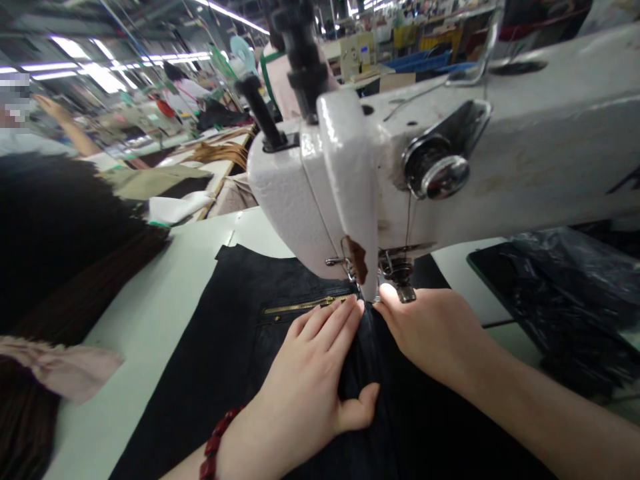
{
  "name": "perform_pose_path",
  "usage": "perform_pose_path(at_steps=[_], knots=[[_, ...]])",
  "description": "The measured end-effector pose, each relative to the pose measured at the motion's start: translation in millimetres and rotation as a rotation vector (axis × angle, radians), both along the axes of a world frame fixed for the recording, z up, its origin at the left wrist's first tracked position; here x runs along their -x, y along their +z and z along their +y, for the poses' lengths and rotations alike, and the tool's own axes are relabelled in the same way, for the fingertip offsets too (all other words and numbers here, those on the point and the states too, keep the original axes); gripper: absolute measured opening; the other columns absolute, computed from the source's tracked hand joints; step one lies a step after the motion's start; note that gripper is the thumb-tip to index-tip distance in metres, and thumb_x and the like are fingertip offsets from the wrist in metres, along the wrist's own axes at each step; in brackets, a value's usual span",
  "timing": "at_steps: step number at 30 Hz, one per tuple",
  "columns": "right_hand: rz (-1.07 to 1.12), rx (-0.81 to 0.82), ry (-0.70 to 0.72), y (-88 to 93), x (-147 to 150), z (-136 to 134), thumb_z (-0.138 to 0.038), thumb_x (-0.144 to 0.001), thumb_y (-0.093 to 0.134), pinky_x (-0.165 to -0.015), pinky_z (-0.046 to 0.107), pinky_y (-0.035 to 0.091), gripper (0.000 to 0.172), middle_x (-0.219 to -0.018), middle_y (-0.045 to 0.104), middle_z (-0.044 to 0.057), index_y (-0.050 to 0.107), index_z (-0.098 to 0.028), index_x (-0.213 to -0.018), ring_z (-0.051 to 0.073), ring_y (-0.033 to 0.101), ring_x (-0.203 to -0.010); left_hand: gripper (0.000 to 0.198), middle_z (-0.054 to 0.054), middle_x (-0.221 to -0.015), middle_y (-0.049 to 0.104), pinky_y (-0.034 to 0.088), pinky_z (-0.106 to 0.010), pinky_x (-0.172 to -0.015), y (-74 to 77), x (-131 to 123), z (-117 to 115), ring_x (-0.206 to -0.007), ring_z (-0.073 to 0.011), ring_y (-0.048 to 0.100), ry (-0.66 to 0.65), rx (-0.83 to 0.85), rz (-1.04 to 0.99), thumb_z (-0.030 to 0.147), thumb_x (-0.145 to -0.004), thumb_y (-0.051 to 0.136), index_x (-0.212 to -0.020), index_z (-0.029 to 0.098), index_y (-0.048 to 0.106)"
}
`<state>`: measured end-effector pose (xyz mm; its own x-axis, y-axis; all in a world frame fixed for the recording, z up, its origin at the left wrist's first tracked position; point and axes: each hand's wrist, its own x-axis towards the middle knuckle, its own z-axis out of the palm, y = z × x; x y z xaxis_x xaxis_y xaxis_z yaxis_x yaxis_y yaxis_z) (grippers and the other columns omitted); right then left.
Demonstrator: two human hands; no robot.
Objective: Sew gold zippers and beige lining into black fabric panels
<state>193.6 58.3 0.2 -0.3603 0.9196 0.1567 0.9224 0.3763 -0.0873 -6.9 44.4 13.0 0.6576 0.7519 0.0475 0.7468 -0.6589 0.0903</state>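
A black garment piece (210, 373) with a gold-toothed zipper (300, 307) lies under the head of a white sewing machine (345, 180). My left hand (310, 367) rests flat on it, fingers stretched toward the needle area and thumb spread to the side. The fingertips touch the fabric just below the zipper's right end. Right of the presser foot, my right hand (430, 327) is closed, its thumb and forefinger pinching the fabric along a vertical seam (370, 340). Its other fingers are curled out of sight. Machine parts partly cover the stitching point.
On the left, a stack of dark pieces (60, 247) borders the pale tabletop (120, 340), with a pink gathered cloth (65, 367) at its edge. Black plastic-wrapped material (565, 300) lies at right. A co-worker's arm (70, 127) shows at far left.
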Motion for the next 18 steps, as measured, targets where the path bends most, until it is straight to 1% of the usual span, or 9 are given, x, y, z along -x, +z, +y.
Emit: perform_pose_path(at_steps=[4,8,13,16,18], knots=[[0.004,-0.004,0.04,0.0,1.4,-0.4,-0.018,-0.094,0.044,-0.049,0.033,0.013,0.023,-0.078,0.066,0.005,0.064,-0.02,-0.083,0.015,0.057,-0.058,0.082,-0.009,-0.151,0.042,0.035,-0.043,-0.111,-0.9,0.8,-0.7,-0.134,-0.0298,0.04,-0.008,-0.014,0.005,0.055,-0.078,0.062,-0.144,0.011,0.043],[0.014,0.004,0.06,-0.7,0.9,1.6,-0.018,-0.093,0.045,-0.049,0.033,0.015,0.022,-0.074,0.064,0.004,0.063,-0.021,-0.081,0.017,0.057,-0.059,0.082,-0.009,-0.151,0.042,0.035,-0.042,-0.111,-3.1,0.1,0.4,-0.135,-0.0297,0.04,-0.003,-0.015,0.011,0.055,-0.078,0.061,-0.144,0.011,0.044],[0.006,0.035,0.098,-0.7,-0.1,5.1,-0.019,-0.093,0.043,-0.05,0.033,0.017,0.023,-0.078,0.068,0.004,0.065,-0.023,-0.09,0.018,0.057,-0.059,0.082,-0.008,-0.152,0.041,0.034,-0.042,-0.11,-1.8,-0.7,1.0,-0.135,-0.0295,0.039,0.002,-0.005,0.004,0.055,-0.078,0.061,-0.145,0.012,0.042],[0.004,0.042,0.124,0.1,-1.6,7.1,-0.019,-0.094,0.041,-0.05,0.033,0.017,0.024,-0.08,0.069,0.003,0.065,-0.024,-0.09,0.018,0.058,-0.059,0.082,-0.009,-0.15,0.043,0.035,-0.042,-0.109,0.3,-0.9,0.9,-0.133,-0.0296,0.041,0.0,0.007,0.001,0.054,-0.077,0.062,-0.144,0.012,0.043],[0.011,0.034,0.116,0.7,-3.4,7.5,-0.021,-0.094,0.042,-0.05,0.032,0.017,0.022,-0.079,0.069,0.003,0.063,-0.024,-0.088,0.018,0.058,-0.059,0.081,-0.01,-0.149,0.045,0.036,-0.042,-0.107,1.4,-1.1,1.3,-0.131,-0.03,0.042,-0.001,0.01,0.001,0.054,-0.077,0.062,-0.143,0.012,0.044]])
